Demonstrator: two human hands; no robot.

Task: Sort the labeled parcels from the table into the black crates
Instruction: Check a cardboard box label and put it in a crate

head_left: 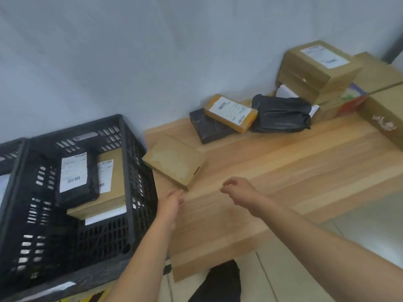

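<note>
A flat brown parcel (175, 163) lies on the wooden table (283, 171) beside the black crate (128, 171), no label showing. My left hand (173, 200) hovers just below its near corner, empty. My right hand (236, 188) floats to its right, fingers loosely curled, holding nothing. Inside the crate lie a black parcel with a white label (75, 177) and a brown labeled box (109, 184). Farther back on the table sit a yellow labeled parcel (231, 112) on a flat black parcel (207, 127), and a black bag parcel (281, 114).
A stack of brown boxes (316, 66) with a labeled one on top stands at the back right against the wall. A large open carton (383, 114) borders the table's right side. A second black crate (8, 153) shows at the far left. Tiled floor lies below right.
</note>
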